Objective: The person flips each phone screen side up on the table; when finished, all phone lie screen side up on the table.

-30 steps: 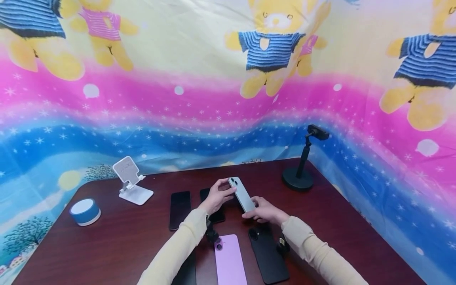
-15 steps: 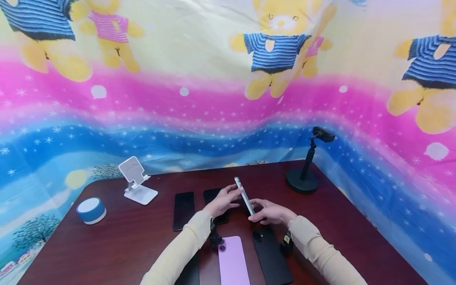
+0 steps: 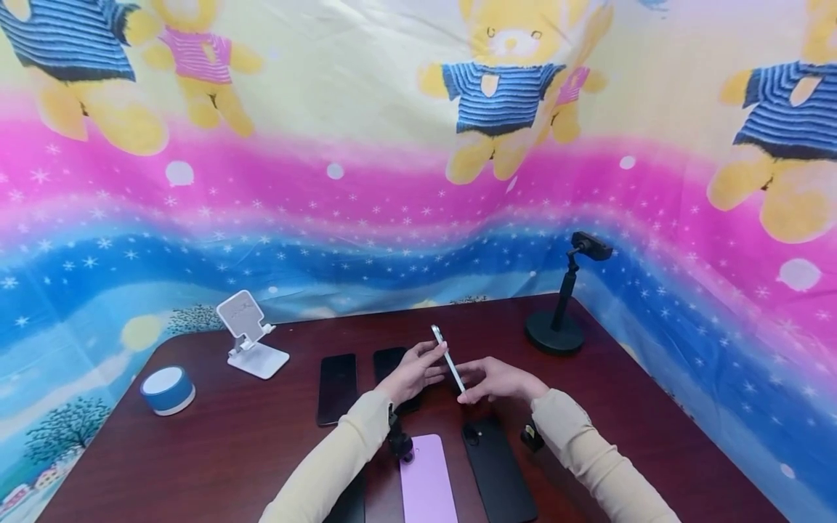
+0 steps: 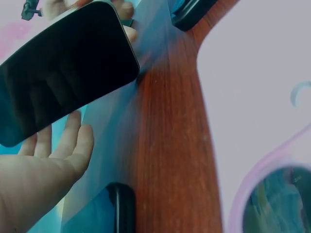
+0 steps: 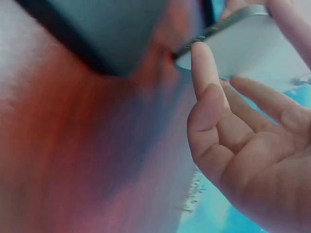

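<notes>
A smartphone (image 3: pixel 450 365) is held up over the table, tilted and seen nearly edge-on in the head view. My left hand (image 3: pixel 413 372) grips it near its upper end, and my right hand (image 3: pixel 502 379) pinches its lower end. In the left wrist view the dark screen (image 4: pixel 73 68) faces the camera, with left fingers along its lower edge. The right wrist view shows the phone's pale back (image 5: pixel 248 51), one fingertip on its short bottom edge. Below the hands lie a purple phone (image 3: pixel 428 479) and a black phone (image 3: pixel 500 472), both with backs up.
Two dark phones, a nearer-left one (image 3: pixel 336 388) and one partly behind my left hand (image 3: pixel 389 356), lie face up. Another dark phone (image 3: pixel 349 501) shows under the left sleeve. Around them stand a white phone stand (image 3: pixel 258 359), a blue-and-white round item (image 3: pixel 168 390) and a black device stand (image 3: pixel 554 334).
The held phone has turned from showing its pale back to nearly edge-on in the head view. Both hands stay on it; the right hand's fingers have shifted slightly.
</notes>
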### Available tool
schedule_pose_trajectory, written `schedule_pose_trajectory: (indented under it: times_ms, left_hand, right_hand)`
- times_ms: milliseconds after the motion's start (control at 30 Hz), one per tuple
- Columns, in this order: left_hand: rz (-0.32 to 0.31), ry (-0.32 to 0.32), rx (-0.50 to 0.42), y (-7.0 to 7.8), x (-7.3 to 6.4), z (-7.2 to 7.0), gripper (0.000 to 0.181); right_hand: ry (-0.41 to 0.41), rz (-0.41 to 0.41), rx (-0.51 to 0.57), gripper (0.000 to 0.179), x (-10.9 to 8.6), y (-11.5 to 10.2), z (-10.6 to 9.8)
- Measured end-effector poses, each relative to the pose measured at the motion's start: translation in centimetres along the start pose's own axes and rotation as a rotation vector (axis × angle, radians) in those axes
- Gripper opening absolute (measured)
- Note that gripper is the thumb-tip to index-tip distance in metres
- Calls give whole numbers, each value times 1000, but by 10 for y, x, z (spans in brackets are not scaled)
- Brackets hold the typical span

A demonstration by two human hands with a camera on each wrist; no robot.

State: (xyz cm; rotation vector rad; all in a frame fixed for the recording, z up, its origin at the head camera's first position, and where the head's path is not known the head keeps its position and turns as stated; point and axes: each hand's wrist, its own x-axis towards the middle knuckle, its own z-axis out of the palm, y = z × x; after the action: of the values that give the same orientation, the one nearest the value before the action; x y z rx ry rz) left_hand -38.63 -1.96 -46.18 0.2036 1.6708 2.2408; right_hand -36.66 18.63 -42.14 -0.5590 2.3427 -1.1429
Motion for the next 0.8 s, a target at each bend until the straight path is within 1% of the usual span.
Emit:
schedule_pose_trajectory:
  times_ms: [100, 200, 300, 467, 533, 667, 800]
  left_hand:
    - [4, 27, 5, 1, -1, 2, 66]
    - [16, 37, 26, 2, -1, 4, 64]
    - [31, 47, 57, 2, -2, 7, 64]
    - [58, 75, 100, 4, -3, 13, 67]
    - [65, 91, 111, 4, -4, 16, 67]
    - [87, 120, 126, 4, -4, 19, 66]
    - [104, 148, 115, 3, -4, 19, 63]
  right_hand:
    - [27, -21, -5, 55, -1, -7, -5]
    - [94, -54, -14, 46, 0, -11, -5]
    - [199, -83, -15, 41, 3, -15, -2]
    - [414, -106, 5, 33, 8, -22, 5]
    - [474, -113, -3, 30, 9, -23, 8]
    - [543, -131, -21, 27, 8, -26, 12]
    - [607, -136, -27, 23, 6, -28, 14]
